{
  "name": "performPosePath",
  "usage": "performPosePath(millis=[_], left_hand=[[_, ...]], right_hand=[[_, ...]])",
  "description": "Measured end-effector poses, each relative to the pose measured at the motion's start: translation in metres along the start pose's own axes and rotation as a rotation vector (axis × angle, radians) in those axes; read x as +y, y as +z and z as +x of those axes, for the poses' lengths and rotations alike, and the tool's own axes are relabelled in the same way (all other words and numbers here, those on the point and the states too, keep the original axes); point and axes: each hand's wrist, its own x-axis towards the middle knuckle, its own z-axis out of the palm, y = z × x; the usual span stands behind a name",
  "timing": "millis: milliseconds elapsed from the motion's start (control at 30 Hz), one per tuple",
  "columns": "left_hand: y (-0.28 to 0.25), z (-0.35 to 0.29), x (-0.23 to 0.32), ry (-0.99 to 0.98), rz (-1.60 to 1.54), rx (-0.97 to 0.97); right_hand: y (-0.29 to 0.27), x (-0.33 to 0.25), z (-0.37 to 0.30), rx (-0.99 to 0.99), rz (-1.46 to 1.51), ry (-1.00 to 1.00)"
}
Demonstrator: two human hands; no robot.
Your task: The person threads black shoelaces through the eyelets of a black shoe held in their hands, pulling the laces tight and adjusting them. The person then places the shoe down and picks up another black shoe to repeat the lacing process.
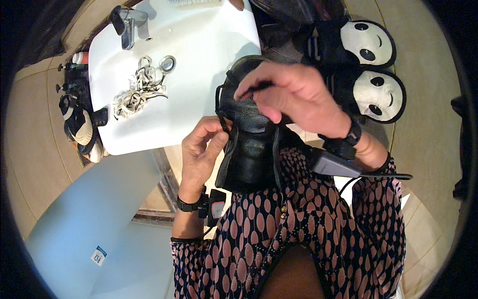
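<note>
A black leather boot stands against my patterned top, its shaft opening toward me and its toe at the sink's edge. My left hand is closed in a pinch at the boot's left edge, beside a thin black loop that looks like lace. Over the boot's front hovers my right hand, thumb and fingers curled together. Something dark shows between those fingers, too unclear to name. In the white sink lies a tangled heap of pale shoelaces with dark parts.
Near the laces is a round metal drain ring. A chrome faucet rises at the sink's back left. Several shoes sit left of the sink. Two black slippers with white cartoon faces lie at right. A bluish panel fills the lower left.
</note>
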Motion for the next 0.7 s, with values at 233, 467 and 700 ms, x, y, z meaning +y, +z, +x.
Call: performPosePath(millis=[233,467,700], left_hand=[[0.007,-0.002,-0.016,0.152,0.072,0.029],[0.013,-0.004,-0.022,0.114,0.002,0.169],[0.011,0.005,-0.023,0.240,0.199,0.033]], right_hand=[[-0.020,-0.077,0.026,0.115,0.346,-0.082],[-0.024,-0.125,0.049,0.063,0.400,-0.229],[-0.024,-0.177,0.077,0.063,0.203,-0.317]])
